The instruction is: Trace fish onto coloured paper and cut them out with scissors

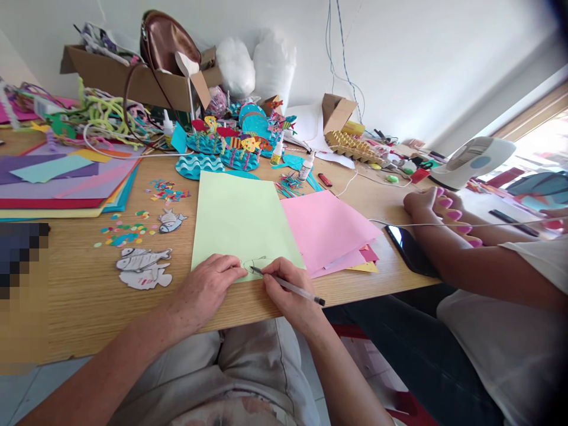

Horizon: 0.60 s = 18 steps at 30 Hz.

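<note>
A light green sheet of paper (242,219) lies on the table in front of me. My right hand (286,290) grips a black-capped pen (295,288), its tip touching the paper's lower part. Beneath the tip is a small line drawing (251,265), rounded in outline and partly hidden by my fingers. My left hand (215,281) rests flat on the sheet's lower left, fingers stretched out and holding nothing. To the left lie paper fish cut-outs (144,267) with drawn black lines, and another fish cut-out (172,221) sits above them.
Pink paper (326,228) lies right of the green sheet, near a phone (409,251) and a co-worker's folded arms (444,228). Confetti dots (126,232), stacked coloured paper (53,201), glue bottles (306,166) and blue fish crafts (239,148) stand around the table. A white cable (444,224) crosses the right side.
</note>
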Each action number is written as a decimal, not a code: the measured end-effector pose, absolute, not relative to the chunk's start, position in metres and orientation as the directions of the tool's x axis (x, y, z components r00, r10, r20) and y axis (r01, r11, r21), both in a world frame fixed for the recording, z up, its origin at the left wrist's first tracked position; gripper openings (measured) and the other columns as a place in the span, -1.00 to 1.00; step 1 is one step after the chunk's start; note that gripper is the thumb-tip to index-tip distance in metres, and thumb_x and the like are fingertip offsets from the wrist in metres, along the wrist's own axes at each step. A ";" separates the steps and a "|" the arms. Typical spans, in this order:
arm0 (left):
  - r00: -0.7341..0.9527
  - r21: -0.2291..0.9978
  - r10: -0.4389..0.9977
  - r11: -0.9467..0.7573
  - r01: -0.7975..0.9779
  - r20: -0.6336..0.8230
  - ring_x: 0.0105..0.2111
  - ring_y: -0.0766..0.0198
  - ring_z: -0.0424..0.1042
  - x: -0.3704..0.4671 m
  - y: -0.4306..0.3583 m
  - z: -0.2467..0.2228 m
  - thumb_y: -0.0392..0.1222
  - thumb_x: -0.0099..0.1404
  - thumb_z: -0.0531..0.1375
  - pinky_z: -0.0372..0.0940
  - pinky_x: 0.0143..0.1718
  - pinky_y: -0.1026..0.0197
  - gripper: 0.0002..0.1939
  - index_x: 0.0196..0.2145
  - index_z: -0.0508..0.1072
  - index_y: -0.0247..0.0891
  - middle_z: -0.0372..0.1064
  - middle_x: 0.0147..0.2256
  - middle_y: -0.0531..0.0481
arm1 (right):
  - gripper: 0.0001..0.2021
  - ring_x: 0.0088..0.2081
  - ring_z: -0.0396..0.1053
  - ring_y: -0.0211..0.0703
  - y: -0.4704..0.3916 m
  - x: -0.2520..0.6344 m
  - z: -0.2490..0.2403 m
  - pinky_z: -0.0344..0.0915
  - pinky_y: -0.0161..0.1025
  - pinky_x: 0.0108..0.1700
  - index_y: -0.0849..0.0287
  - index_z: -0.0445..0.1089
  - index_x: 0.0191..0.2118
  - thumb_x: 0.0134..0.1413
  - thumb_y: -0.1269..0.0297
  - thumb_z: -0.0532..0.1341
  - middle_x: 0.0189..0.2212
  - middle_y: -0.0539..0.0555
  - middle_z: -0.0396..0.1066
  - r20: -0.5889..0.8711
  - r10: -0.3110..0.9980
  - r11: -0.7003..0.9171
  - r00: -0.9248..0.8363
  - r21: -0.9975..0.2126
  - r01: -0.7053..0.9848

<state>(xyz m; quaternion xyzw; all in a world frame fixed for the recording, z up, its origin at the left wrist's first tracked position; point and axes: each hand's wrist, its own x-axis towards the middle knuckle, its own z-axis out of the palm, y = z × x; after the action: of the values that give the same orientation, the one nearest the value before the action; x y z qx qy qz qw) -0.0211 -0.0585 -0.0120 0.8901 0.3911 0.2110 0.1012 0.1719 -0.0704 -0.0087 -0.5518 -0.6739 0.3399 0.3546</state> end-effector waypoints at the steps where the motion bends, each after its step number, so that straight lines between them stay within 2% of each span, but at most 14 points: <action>1: 0.605 0.343 0.738 -0.675 0.653 0.300 -0.16 0.20 0.31 -0.021 -0.059 -0.012 -0.53 0.18 -0.08 0.30 -0.12 0.12 -0.61 -0.17 0.42 -0.29 0.37 -0.18 -0.08 | -0.92 -0.57 0.22 -0.31 -0.071 0.172 -0.009 0.09 -0.37 -0.51 0.15 0.31 -0.40 0.00 0.36 0.09 -0.62 -0.09 0.29 0.100 0.985 0.157 -0.138 -0.850 0.503; 18: 0.603 0.339 0.732 -0.681 0.649 0.317 -0.17 0.20 0.30 -0.020 -0.059 -0.012 -0.55 0.19 -0.09 0.30 -0.13 0.13 -0.60 -0.17 0.41 -0.31 0.37 -0.20 -0.08 | -0.93 -0.58 0.21 -0.32 -0.070 0.172 -0.010 0.08 -0.38 -0.53 0.16 0.32 -0.41 -0.01 0.36 0.09 -0.63 -0.10 0.29 0.113 0.985 0.164 -0.130 -0.850 0.500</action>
<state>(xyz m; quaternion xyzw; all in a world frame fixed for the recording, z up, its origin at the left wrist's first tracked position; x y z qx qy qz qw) -0.0202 -0.0591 -0.0121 0.8902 0.3880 0.2193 0.0948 0.1724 -0.0700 -0.0095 -0.5523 -0.6724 0.3361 0.3604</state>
